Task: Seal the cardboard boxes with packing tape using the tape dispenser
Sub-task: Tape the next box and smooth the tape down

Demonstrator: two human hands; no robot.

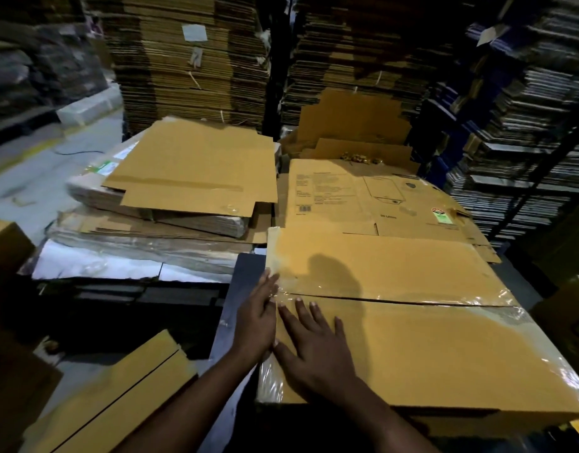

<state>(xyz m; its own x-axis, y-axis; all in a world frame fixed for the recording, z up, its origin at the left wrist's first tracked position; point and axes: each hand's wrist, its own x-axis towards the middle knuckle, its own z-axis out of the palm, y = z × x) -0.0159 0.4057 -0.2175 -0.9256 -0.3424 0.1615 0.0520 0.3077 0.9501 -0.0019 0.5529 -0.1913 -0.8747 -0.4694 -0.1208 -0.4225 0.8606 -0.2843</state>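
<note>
Head view: both hands, left [257, 317] and right [314, 341], flat-fingered at box [428, 348] left edge.

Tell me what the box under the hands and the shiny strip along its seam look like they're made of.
Box: brown cardboard, matte; stacks behind show corrugated edges. Strip: likely clear plastic packing tape, glossy and wrinkled, catching light along the seam. Both hands, left and right, press flat on it.

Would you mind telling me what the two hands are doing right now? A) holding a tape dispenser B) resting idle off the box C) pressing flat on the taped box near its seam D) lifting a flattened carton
C: the left hand and right hand lie with straight fingers on the box at the left end of its clear tape; no dispenser shows.
</note>
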